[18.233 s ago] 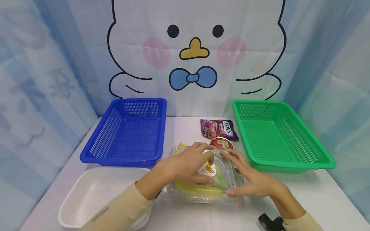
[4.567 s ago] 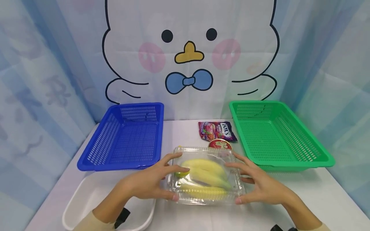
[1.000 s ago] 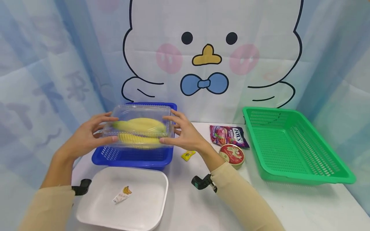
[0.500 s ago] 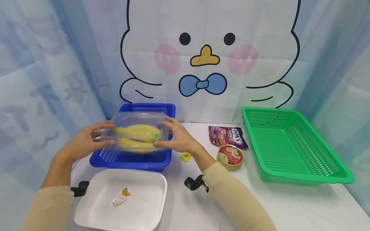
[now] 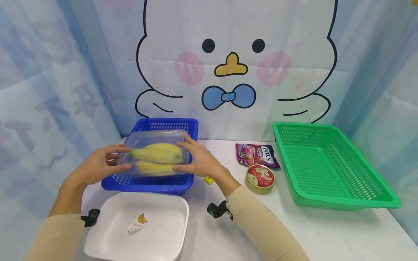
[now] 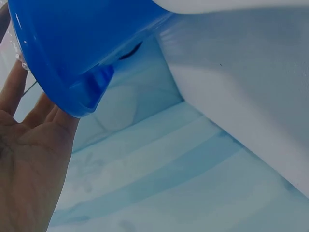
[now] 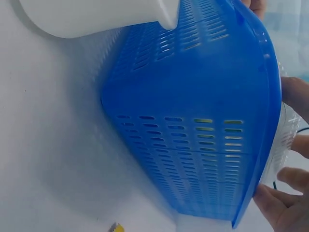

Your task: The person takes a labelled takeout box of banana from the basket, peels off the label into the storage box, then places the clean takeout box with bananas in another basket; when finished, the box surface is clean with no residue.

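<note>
A clear plastic clamshell box (image 5: pixel 153 136) with yellow-green bananas (image 5: pixel 156 152) inside sits low within the mouth of the blue basket (image 5: pixel 147 186), slightly tilted. Whether it touches the basket floor is hidden. My left hand (image 5: pixel 98 163) grips the box's left end, thumb in front and fingers behind. At the opposite end my right hand (image 5: pixel 200 159) holds it the same way. In the right wrist view, the box's clear edge (image 7: pixel 285 140) shows above the basket rim, with fingertips (image 7: pixel 270 205) at the rim. A peeled label (image 5: pixel 137 224) with a banana picture lies in the white tub (image 5: pixel 107 239).
On the right stands a green basket (image 5: pixel 339 203). Between the baskets lie a purple Fox's candy bag (image 5: pixel 256 155), a round red-lidded tin (image 5: pixel 260 178) and a small yellow packet (image 5: pixel 209 179). The white tub stands directly in front of the blue basket.
The banana label has gone from the box lid to the white tub. Both hands have carried the box from mid-table to the blue basket, lowering it over the last second.
</note>
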A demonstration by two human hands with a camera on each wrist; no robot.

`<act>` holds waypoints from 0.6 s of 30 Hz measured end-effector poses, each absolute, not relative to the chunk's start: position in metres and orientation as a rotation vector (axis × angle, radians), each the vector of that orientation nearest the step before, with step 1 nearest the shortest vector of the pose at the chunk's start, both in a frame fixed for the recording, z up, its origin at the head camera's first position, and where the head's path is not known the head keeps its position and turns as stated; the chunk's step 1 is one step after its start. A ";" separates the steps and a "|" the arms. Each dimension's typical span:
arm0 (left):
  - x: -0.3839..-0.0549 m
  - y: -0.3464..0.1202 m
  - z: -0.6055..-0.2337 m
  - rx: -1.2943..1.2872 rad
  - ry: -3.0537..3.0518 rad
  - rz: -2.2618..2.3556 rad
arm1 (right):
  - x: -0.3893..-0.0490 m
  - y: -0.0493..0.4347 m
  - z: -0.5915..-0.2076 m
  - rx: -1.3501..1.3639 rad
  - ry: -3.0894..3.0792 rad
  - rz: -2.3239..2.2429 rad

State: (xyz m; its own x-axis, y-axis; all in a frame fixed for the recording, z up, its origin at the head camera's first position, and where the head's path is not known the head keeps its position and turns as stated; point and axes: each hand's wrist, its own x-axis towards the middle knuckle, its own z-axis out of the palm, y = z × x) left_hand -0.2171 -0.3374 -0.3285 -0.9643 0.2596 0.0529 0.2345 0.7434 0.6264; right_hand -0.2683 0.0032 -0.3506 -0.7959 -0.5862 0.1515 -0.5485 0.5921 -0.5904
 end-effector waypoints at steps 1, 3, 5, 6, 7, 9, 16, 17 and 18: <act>-0.217 -0.338 -0.329 0.411 2.901 1.026 | -0.268 0.002 -0.351 -0.986 2.749 -0.993; -0.215 -0.340 -0.329 0.429 2.911 1.023 | -0.266 0.000 -0.353 -0.996 2.755 -0.995; -0.214 -0.342 -0.329 0.448 2.916 1.029 | -0.265 -0.002 -0.356 -1.006 2.760 -1.000; -0.213 -0.342 -0.329 0.458 2.920 1.024 | -0.264 -0.003 -0.357 -1.004 2.768 -0.995; -0.213 -0.343 -0.329 0.470 2.925 1.018 | -0.264 -0.004 -0.358 -0.996 2.776 -0.988; -0.213 -0.343 -0.329 0.474 2.934 0.994 | -0.263 -0.005 -0.360 -0.980 2.786 -0.978; -0.218 -0.336 -0.327 0.452 2.968 0.821 | -0.264 -0.004 -0.362 -0.985 2.812 -0.869; -0.218 -0.336 -0.327 0.460 2.970 0.796 | -0.264 -0.004 -0.362 -0.983 2.811 -0.860; -0.219 -0.335 -0.326 0.472 2.973 0.773 | -0.264 -0.003 -0.362 -0.982 2.808 -0.853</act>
